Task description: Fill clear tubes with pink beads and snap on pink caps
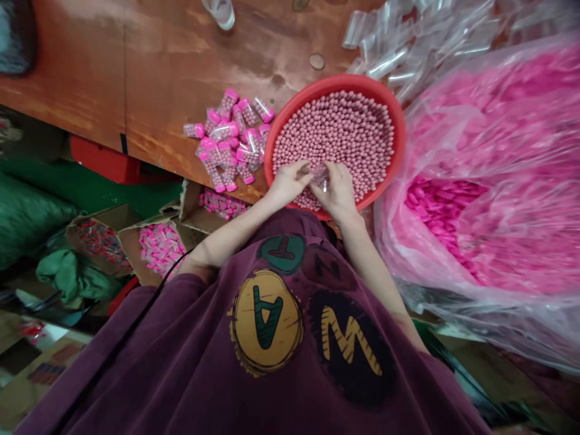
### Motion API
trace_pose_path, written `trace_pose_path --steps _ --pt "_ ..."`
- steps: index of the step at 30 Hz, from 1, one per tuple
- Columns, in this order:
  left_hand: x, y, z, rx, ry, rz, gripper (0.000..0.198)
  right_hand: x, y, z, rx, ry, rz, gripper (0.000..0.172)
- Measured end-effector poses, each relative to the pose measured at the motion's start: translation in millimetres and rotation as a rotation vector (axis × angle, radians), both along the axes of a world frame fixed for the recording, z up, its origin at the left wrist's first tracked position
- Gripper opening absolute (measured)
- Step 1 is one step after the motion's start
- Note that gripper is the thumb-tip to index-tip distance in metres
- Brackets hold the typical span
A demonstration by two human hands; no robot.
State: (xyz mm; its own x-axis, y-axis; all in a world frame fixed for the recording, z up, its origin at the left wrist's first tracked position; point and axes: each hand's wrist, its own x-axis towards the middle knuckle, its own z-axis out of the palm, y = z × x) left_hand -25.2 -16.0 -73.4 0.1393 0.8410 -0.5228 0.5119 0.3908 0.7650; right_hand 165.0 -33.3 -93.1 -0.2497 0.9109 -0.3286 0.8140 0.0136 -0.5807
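A red bowl (pixel 392 115) full of small pink beads (pixel 338 130) sits on the brown wooden table (pixel 172 60). My left hand (pixel 289 179) and my right hand (pixel 338 188) meet at the bowl's near rim, both curled around a small clear tube (pixel 320 177) held over the beads. Left of the bowl lies a heap of filled tubes with pink caps (pixel 229 136).
A big clear bag of pink caps (pixel 493 175) fills the right side. Empty clear tubes (pixel 403 42) are piled behind the bowl. Cardboard boxes with filled tubes (pixel 161 244) stand below the table's edge at the left, beside green cloth (pixel 67 275).
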Motion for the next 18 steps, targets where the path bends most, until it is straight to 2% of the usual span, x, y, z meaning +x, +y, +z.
trace_pose_path --steps 3,7,9,12,16,18 --pt "20.6 9.0 13.3 0.048 0.102 -0.074 0.034 -7.4 -3.3 -7.4 0.025 0.027 -0.118 0.070" --pt "28.0 20.7 24.0 -0.014 0.139 -0.098 0.008 -20.8 -9.5 -11.8 0.026 0.122 -0.258 0.077" --pt "31.8 24.1 25.2 -0.037 0.075 -0.042 0.011 -24.9 -9.7 -11.3 0.020 0.158 -0.316 0.078" --pt "42.3 25.5 23.8 0.029 0.053 0.049 0.025 -29.5 -4.4 -6.1 -0.017 0.166 -0.395 0.079" --pt "52.6 27.6 19.6 0.086 0.132 0.076 0.016 -26.3 2.1 9.0 -0.078 0.168 -0.358 0.084" --pt "48.0 33.4 16.3 0.130 0.155 0.073 0.018 -9.5 -2.6 17.8 -0.035 0.197 -0.308 0.075"
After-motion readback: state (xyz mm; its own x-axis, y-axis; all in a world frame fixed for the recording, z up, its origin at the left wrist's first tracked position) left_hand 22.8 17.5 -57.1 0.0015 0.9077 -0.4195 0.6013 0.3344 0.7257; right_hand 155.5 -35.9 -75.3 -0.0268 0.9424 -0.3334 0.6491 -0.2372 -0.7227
